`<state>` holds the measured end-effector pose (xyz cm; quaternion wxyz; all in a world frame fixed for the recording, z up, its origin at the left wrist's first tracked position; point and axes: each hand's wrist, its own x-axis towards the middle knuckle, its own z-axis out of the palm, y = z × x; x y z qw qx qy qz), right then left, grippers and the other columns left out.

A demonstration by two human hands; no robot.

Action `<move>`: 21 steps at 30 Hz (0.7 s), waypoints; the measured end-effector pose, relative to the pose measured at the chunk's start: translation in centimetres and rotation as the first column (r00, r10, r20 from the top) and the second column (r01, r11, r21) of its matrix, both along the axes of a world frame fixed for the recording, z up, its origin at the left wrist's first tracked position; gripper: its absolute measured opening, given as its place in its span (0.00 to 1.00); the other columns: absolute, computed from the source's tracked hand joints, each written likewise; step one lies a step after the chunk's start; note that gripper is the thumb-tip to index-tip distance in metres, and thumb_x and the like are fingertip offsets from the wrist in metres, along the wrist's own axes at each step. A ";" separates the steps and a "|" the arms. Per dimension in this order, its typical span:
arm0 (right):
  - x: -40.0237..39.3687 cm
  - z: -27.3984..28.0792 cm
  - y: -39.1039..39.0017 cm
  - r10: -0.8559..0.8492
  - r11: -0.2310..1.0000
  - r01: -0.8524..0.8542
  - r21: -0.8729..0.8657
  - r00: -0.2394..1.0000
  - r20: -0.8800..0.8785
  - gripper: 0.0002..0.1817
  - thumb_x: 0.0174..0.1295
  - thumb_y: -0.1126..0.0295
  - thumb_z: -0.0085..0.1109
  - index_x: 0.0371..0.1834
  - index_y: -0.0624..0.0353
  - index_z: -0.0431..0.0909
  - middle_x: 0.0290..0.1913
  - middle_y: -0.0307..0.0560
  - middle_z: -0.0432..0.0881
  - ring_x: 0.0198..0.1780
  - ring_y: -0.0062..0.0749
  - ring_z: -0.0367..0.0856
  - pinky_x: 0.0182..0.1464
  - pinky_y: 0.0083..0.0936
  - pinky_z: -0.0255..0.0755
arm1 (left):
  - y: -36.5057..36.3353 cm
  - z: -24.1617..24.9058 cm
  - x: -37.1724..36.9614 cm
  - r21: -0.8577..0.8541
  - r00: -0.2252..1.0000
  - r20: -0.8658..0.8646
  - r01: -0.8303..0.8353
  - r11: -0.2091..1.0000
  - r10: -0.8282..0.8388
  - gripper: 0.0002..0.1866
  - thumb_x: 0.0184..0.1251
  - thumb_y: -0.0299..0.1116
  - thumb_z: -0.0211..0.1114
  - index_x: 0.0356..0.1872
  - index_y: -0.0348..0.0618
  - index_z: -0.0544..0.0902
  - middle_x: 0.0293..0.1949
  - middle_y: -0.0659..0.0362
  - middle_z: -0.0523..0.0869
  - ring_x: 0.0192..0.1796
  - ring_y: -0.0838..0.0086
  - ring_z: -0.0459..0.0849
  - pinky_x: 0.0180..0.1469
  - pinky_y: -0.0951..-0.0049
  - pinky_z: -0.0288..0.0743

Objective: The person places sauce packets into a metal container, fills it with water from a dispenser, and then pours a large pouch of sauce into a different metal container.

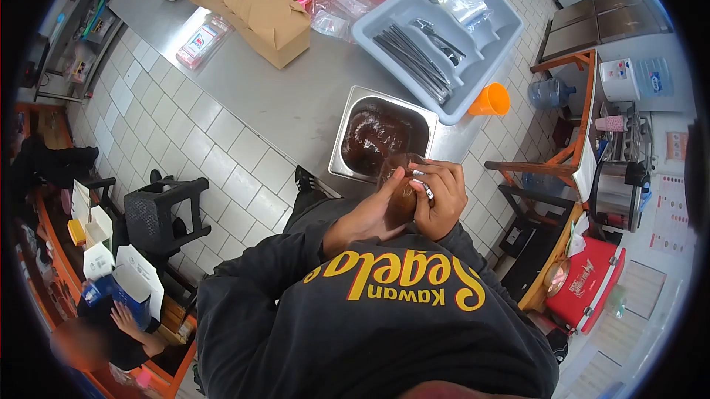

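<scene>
Both hands meet just in front of the chest, around a small clear plastic bag of dark brown sauce. The left hand cups it from below and the side, fingers curled about it. The right hand closes over its top, fingertips pinched at the neck, a ring showing on one finger.

The bag hangs just beside the near edge of a steel pan sunk in the steel counter and holding the same dark sauce. Farther along the counter lie a grey cutlery tray with black utensils, an orange cup and a brown paper bag.

The step in hand looks like closing the filled bag. The next move probably calls for a firm twist at the neck while the lower hand keeps the bag upright, lest sauce spill.
</scene>
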<state>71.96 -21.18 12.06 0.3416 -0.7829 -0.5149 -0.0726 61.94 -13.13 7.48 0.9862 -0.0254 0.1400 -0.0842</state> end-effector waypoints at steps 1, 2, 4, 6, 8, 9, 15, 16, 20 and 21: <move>0.0 0.0 0.0 0.000 1.000 0.000 0.001 1.000 0.003 0.05 0.45 0.73 0.65 0.26 0.57 0.79 0.34 0.37 0.83 0.40 0.37 0.78 0.37 0.25 0.73 | -0.1 -0.2 0.0 -0.021 1.000 0.023 -0.017 1.000 0.017 0.23 0.69 0.58 0.45 0.50 0.52 0.73 0.46 0.65 0.78 0.53 0.79 0.74 0.58 0.70 0.65; 0.0 0.0 0.1 0.000 1.000 0.000 0.002 1.000 0.006 0.06 0.45 0.73 0.65 0.26 0.57 0.79 0.33 0.37 0.82 0.39 0.37 0.78 0.36 0.25 0.73 | -0.1 -0.3 0.0 -0.043 0.998 0.047 -0.033 0.999 0.035 0.22 0.69 0.57 0.45 0.48 0.52 0.73 0.45 0.64 0.78 0.52 0.79 0.75 0.58 0.70 0.66; 0.0 0.0 0.1 -0.003 1.000 0.003 -0.005 1.000 0.000 0.06 0.45 0.72 0.65 0.26 0.57 0.79 0.33 0.37 0.82 0.38 0.37 0.78 0.35 0.25 0.73 | -0.1 -0.1 0.1 -0.040 0.999 0.025 -0.037 0.999 0.038 0.22 0.70 0.56 0.45 0.48 0.51 0.74 0.45 0.64 0.78 0.52 0.79 0.75 0.57 0.70 0.66; 0.0 -0.1 0.1 -0.008 1.000 0.008 -0.011 1.000 -0.004 0.06 0.45 0.72 0.65 0.26 0.57 0.79 0.32 0.38 0.81 0.37 0.37 0.77 0.34 0.25 0.73 | -0.1 0.0 0.1 -0.037 0.999 0.005 -0.038 0.999 0.038 0.21 0.70 0.56 0.45 0.47 0.51 0.74 0.45 0.64 0.78 0.52 0.79 0.75 0.57 0.70 0.66; 0.1 -0.3 0.1 -0.005 1.000 0.005 -0.009 1.000 -0.005 0.06 0.45 0.71 0.65 0.26 0.57 0.79 0.30 0.39 0.80 0.36 0.37 0.77 0.33 0.25 0.72 | 0.0 0.0 0.2 -0.018 1.000 -0.001 -0.025 1.000 0.025 0.21 0.71 0.55 0.44 0.47 0.51 0.74 0.45 0.64 0.78 0.53 0.78 0.75 0.58 0.70 0.65; 0.2 -0.3 0.1 -0.004 1.000 0.004 -0.009 1.000 -0.004 0.06 0.45 0.71 0.65 0.26 0.57 0.79 0.30 0.39 0.80 0.36 0.37 0.77 0.33 0.25 0.72 | 0.0 0.0 0.2 -0.018 1.000 0.000 -0.025 1.000 0.025 0.21 0.71 0.55 0.44 0.47 0.51 0.74 0.45 0.64 0.78 0.53 0.78 0.75 0.58 0.70 0.65; 0.4 -0.6 0.3 0.002 1.000 -0.002 -0.008 1.000 -0.007 0.07 0.45 0.71 0.66 0.26 0.58 0.79 0.28 0.40 0.79 0.33 0.38 0.75 0.30 0.26 0.71 | 0.3 0.3 0.2 -0.025 0.999 0.040 -0.024 0.999 0.025 0.21 0.71 0.56 0.43 0.49 0.52 0.74 0.45 0.65 0.78 0.53 0.78 0.75 0.58 0.71 0.66; 0.4 -0.6 0.3 0.005 1.000 -0.005 -0.009 1.000 -0.002 0.07 0.44 0.71 0.66 0.26 0.59 0.78 0.28 0.40 0.78 0.33 0.38 0.75 0.30 0.26 0.70 | 0.3 0.6 0.1 -0.040 1.000 0.009 -0.013 0.999 0.013 0.21 0.71 0.56 0.43 0.49 0.53 0.74 0.46 0.65 0.78 0.53 0.79 0.75 0.58 0.71 0.66; 0.3 -0.4 0.5 0.009 1.000 -0.009 -0.008 1.000 0.001 0.08 0.42 0.72 0.66 0.25 0.59 0.77 0.28 0.41 0.78 0.31 0.37 0.74 0.28 0.26 0.69 | 0.3 0.1 0.0 -0.099 1.000 0.026 -0.005 0.995 0.008 0.21 0.71 0.55 0.42 0.49 0.53 0.74 0.46 0.66 0.78 0.52 0.79 0.75 0.58 0.71 0.66; 0.3 -0.5 0.5 0.009 1.000 -0.009 -0.009 1.000 0.001 0.08 0.42 0.72 0.66 0.25 0.59 0.77 0.28 0.41 0.78 0.31 0.37 0.74 0.28 0.26 0.69 | 0.3 0.0 0.0 -0.100 1.000 0.026 -0.005 0.995 0.008 0.21 0.71 0.55 0.42 0.49 0.53 0.74 0.46 0.66 0.78 0.52 0.79 0.75 0.58 0.71 0.66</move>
